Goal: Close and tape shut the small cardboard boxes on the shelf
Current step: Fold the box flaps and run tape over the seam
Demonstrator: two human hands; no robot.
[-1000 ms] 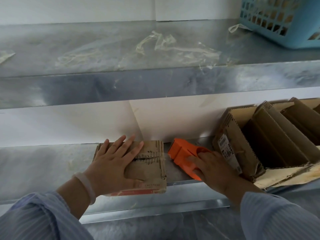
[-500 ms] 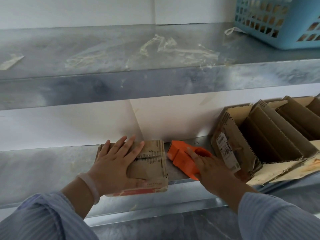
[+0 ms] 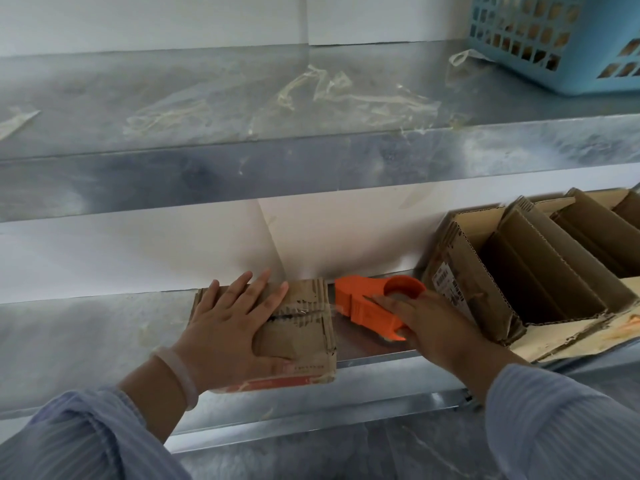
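Change – tape dispenser: the orange tape dispenser [image 3: 367, 308] now shows its round hub beyond the right hand's fingers. Half a second ago it lay tilted with the hub covered. Its nose stands just beside the right edge of the small box [image 3: 304, 327].
Change – left hand: none; same place on the box top.
Left hand [image 3: 239, 327]: fingers straight and spread, palm pressing the flaps flat.
Right hand [image 3: 433, 327]: wrapped over the dispenser's rear, gripping it.
Small box: under the left hand, flaps down, at the front edge of the lower shelf [image 3: 86, 334].
Open boxes [image 3: 519, 271]: immediately right of the right hand, flaps up; inside, only upright cardboard panels show.
Blue basket [image 3: 554, 46]: well above the right hand on the upper shelf [image 3: 207, 174]; brown shapes behind its holes, not identifiable.
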